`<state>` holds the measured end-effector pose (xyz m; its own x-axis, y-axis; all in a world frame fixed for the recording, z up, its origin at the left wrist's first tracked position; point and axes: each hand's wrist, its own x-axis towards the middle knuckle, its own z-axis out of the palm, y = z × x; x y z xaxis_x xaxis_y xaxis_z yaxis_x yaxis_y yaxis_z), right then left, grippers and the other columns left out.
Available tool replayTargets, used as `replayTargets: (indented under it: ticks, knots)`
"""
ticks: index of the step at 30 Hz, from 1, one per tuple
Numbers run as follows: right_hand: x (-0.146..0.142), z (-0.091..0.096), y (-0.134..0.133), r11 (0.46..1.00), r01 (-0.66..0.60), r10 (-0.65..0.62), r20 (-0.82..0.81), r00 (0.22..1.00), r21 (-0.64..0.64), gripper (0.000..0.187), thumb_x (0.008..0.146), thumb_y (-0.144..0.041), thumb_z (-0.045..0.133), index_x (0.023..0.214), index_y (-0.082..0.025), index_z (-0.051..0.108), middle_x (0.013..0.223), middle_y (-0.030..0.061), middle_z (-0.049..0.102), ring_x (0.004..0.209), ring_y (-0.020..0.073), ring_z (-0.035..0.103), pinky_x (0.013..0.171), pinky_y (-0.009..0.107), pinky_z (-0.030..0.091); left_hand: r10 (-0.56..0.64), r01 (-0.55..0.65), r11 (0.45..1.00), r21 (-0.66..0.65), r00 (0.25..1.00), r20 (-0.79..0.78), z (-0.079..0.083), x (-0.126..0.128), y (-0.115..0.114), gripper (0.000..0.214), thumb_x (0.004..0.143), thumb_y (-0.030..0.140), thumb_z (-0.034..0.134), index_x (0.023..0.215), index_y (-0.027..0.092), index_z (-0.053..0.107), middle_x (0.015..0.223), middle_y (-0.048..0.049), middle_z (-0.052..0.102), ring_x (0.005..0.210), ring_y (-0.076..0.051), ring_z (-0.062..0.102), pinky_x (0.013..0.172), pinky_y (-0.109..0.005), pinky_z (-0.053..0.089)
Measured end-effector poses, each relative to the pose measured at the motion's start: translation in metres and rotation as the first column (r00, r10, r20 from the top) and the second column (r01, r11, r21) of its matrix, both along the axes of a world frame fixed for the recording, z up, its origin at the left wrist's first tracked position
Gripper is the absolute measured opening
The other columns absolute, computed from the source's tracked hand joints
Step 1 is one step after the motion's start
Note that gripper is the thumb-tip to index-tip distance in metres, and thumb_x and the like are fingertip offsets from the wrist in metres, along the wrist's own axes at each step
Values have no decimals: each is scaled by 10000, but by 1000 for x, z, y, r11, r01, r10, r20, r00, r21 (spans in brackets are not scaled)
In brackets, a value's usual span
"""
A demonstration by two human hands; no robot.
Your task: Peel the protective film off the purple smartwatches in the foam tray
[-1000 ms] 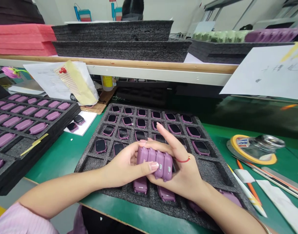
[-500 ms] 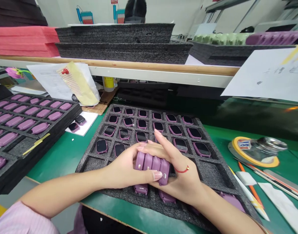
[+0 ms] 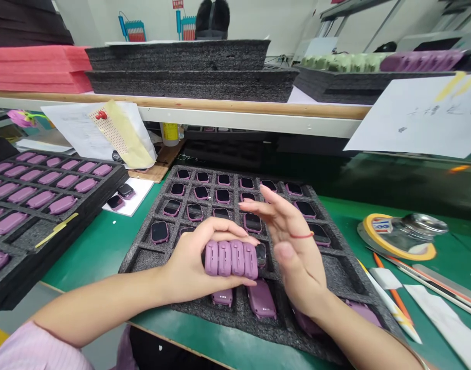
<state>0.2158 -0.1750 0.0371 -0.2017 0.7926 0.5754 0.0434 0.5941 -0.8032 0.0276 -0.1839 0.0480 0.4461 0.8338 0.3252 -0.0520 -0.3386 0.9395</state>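
My left hand (image 3: 191, 264) is closed round a row of several purple watch bodies (image 3: 231, 258), held side by side just above the near rows of a dark foam tray (image 3: 141, 249). My right hand (image 3: 293, 246) is open beside the stack, fingers spread, holding nothing; a red thread circles one finger. The tray's pockets hold several watch bodies (image 3: 253, 222) screen up in the far rows and purple ones (image 3: 261, 299) back up in the near row.
A second foam tray (image 3: 35, 190) of purple watch bodies lies at the left. Two loose watches (image 3: 120, 195) sit on white paper. A tape roll (image 3: 397, 236), pens and strips lie at the right. A shelf above carries stacked foam sheets (image 3: 181, 69).
My right hand has let go of the watch stack and opened, drawing away to the right. My left hand now holds the row alone, slightly lower and to the left.
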Motion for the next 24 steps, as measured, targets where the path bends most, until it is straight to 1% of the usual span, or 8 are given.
replayTargets:
  ticks: [4,8,12,15,17,20,22,24]
  knots:
    - [-4,-5,5,971,-69,38,-133,990,-231,481,999,-521,453,1420,-292,483,1219,70,665,1196,227,622,1092,449,473,-3,7,990,137,1000,-29,-2,-1,1,493,742,171,834,1128,210,530,1135,-68,746,1100,-198,709,982,-296,540]
    - [-4,-6,3,874,-213,172,-133,976,-436,575,962,-627,452,1417,-275,460,1175,83,703,1055,235,711,948,427,581,42,-21,977,211,995,-94,-5,-2,1,483,751,244,839,1139,206,555,1139,-78,736,1113,-223,702,1004,-330,536]
    - [-4,-4,-2,799,-318,286,-143,948,-510,653,915,-698,477,1421,-285,444,1123,72,742,1015,257,740,863,426,623,39,-13,979,201,991,-126,-5,-1,0,452,776,254,817,1142,220,554,1153,-62,734,1063,-204,717,966,-304,552]
    - [-9,0,-8,834,-289,290,-72,954,-470,793,794,-667,689,1437,-283,430,1206,87,719,1060,277,728,865,414,630,7,21,973,229,993,-122,-7,1,0,418,835,218,756,1195,247,545,1177,-40,712,1105,-183,687,1000,-295,526]
    - [-13,5,-12,873,-208,228,-8,974,-441,901,697,-544,838,1448,-273,420,1267,99,695,1104,284,711,885,404,629,-6,34,957,288,995,-99,-10,1,0,474,858,214,721,1282,268,515,1228,-48,670,1170,-194,642,1045,-322,492]
    - [-16,10,-17,916,-106,133,43,990,-387,989,652,-324,898,1490,-266,375,1173,78,737,1027,264,740,857,385,642,19,-3,954,299,998,-52,-13,2,-1,814,751,239,817,1439,309,389,1442,-98,473,1323,-274,509,1123,-418,423]
    - [-16,10,-18,952,-57,85,82,993,-301,1039,671,-250,879,1536,-283,304,1049,41,767,934,245,759,853,389,641,32,-29,992,119,999,-26,-12,3,-1,1094,575,265,936,1481,322,325,1513,-121,364,1396,-334,411,1157,-490,367]
    - [-15,7,-16,989,-1,25,163,986,-146,1066,714,-226,847,1573,-308,221,1079,38,762,970,248,750,905,409,621,-7,11,980,-200,1000,20,-9,5,1,1126,476,335,978,1438,290,395,1451,-128,441,1362,-349,440,1136,-520,371]
